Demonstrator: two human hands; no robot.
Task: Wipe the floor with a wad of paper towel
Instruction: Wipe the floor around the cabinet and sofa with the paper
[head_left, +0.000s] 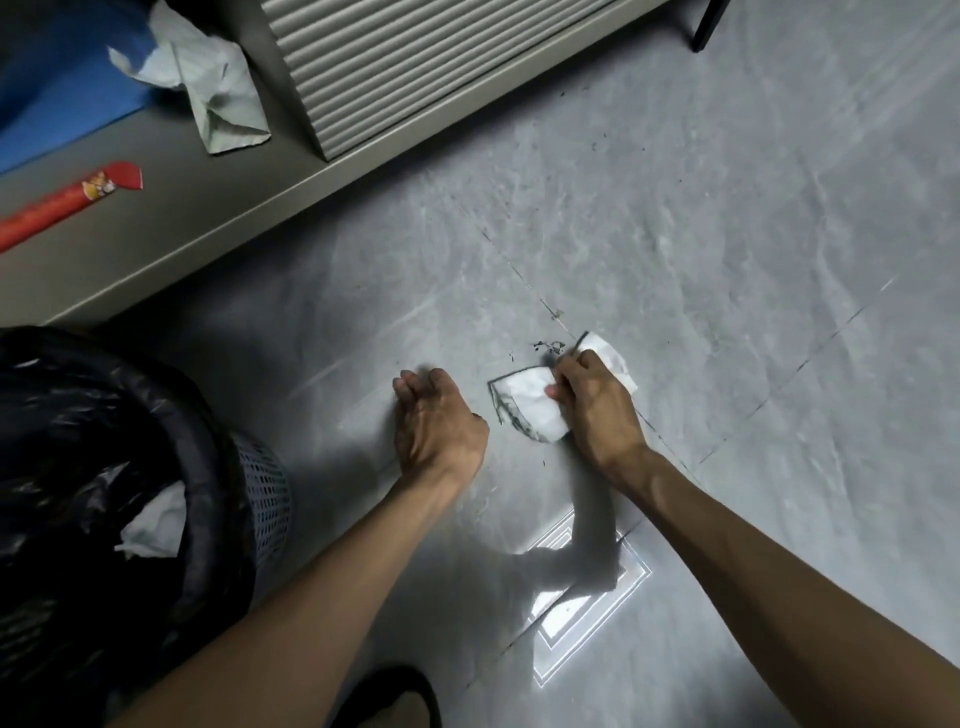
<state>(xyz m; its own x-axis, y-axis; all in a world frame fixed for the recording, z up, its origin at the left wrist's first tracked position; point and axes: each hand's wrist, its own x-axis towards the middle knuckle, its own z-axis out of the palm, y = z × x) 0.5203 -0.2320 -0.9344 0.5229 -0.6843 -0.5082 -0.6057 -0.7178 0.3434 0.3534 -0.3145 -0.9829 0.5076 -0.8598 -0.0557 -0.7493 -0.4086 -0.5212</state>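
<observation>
I have the grey marbled tile floor (727, 208) filling most of the view, and a grey mesh waste bin lined with a black bag (78, 467) at near left. At centre the left hand (436, 421) sits low at the floor, its grip slack, fingers lightly curled around nothing. Just right of it, the right hand (597, 405) has its grip closed on the white, dirt-edged wad of paper towel (530, 410), which lies against the floor. Dark specks of debris (548, 347) lie just beyond the wad.
</observation>
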